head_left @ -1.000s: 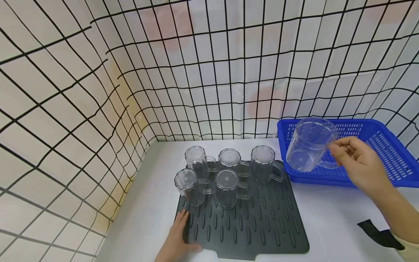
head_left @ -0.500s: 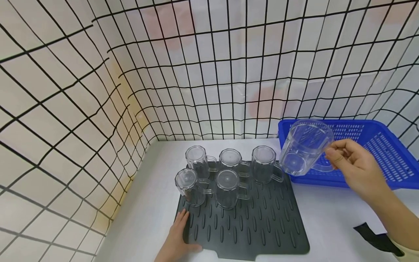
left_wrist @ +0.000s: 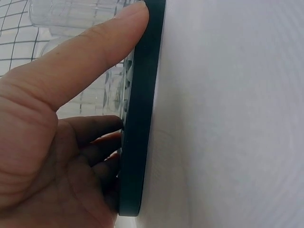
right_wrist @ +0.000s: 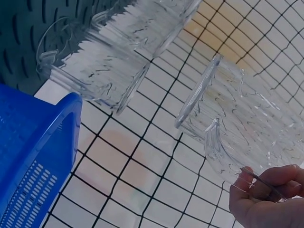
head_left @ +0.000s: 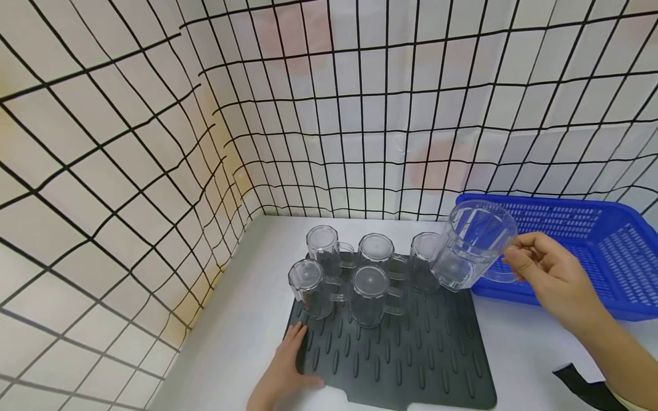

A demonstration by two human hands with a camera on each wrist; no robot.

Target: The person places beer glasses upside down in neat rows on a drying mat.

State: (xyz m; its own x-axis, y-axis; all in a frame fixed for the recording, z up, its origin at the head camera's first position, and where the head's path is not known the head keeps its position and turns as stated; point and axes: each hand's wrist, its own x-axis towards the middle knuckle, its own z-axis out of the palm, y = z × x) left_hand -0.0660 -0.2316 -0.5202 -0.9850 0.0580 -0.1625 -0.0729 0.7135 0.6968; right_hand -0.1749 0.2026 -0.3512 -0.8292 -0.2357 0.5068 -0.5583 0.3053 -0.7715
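Note:
My right hand (head_left: 552, 279) pinches the handle of a clear mug (head_left: 475, 242) between thumb and fingers. The mug hangs tilted in the air over the dark mat's back right corner, overlapping the blue basket's near left side. In the right wrist view the mug (right_wrist: 256, 114) is seen from the side. On the dark ridged mat (head_left: 406, 365), several clear mugs (head_left: 370, 297) stand in two rows, handles pointing right. My left hand (head_left: 288, 365) rests at the mat's front left corner; in the left wrist view its thumb (left_wrist: 85, 61) and fingers touch the mat's edge.
A blue perforated basket (head_left: 629, 299) stands on the white table (head_left: 221, 342) to the right of the mat. Black wire grid panels (head_left: 360, 120) rise behind and on the left. A black strap (head_left: 586, 388) hangs near the right wrist.
My right hand has carried the mug left and a little lower, from above the basket toward the mat's back right corner. The head view has turned slightly right. The left hand stays at the mat.

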